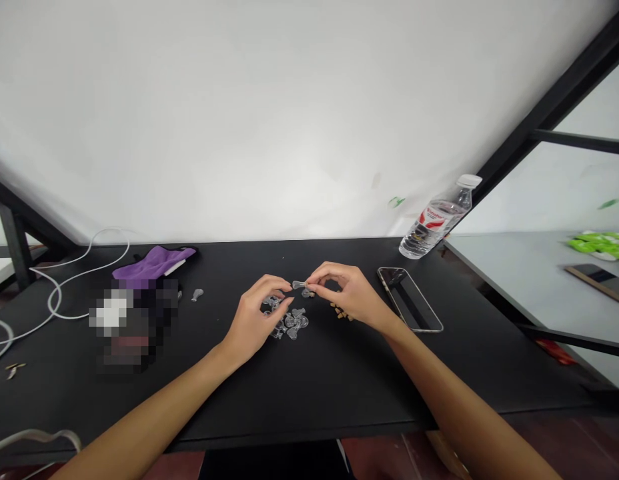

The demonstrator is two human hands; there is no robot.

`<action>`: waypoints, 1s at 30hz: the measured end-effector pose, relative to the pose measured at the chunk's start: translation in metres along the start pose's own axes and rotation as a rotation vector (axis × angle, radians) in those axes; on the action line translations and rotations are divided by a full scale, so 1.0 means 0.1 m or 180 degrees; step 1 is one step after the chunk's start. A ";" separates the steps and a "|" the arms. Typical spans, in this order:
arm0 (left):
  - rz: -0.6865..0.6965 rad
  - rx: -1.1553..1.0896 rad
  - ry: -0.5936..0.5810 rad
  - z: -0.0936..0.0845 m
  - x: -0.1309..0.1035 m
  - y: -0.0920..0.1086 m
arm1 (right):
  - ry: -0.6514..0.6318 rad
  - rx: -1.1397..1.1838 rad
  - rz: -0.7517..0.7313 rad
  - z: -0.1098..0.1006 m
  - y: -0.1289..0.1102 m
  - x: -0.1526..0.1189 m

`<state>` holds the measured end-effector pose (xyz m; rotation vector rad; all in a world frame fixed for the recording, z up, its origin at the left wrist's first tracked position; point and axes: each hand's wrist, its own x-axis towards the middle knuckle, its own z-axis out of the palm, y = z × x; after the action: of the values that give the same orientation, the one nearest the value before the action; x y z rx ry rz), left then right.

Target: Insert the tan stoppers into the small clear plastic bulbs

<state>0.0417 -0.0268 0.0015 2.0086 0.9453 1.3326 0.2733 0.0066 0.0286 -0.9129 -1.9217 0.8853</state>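
Note:
Between the thumb and fingers of my right hand [347, 292] is a small clear plastic piece [298, 285], pointing left. My left hand [259, 313] is just left of that piece, thumb and fingertips apart, with nothing seen between them. Below and partly behind my left hand lies a pile of clear plastic pieces [292, 322] on the black table [299, 393]. Several small tan bits [341, 312] lie under my right hand, partly hidden by it. One more clear piece [197, 294] lies alone to the left.
A phone [410, 300] and a water bottle [436, 220] are on the right. At the left are a purple cloth [154, 263], a blurred-out patch and white cables [54, 293]. A white wall rises behind the table.

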 end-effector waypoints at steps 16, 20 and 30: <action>0.0507 0.1504 -0.1315 0.00 -0.02 0.03 | -0.0188 -0.1324 -0.0065 0.02 0.21 -0.01; 0.0316 0.1374 -0.1322 0.01 -0.03 0.01 | -0.0188 -0.1444 -0.0023 0.00 0.20 0.00; 0.0192 0.1358 -0.1309 0.03 -0.04 0.03 | -0.0431 -0.1447 0.0132 -0.27 0.13 0.00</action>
<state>0.0439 -0.0321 0.0008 2.5184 1.0354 0.7327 0.3003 0.0190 0.0289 -1.1821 -2.2790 0.5489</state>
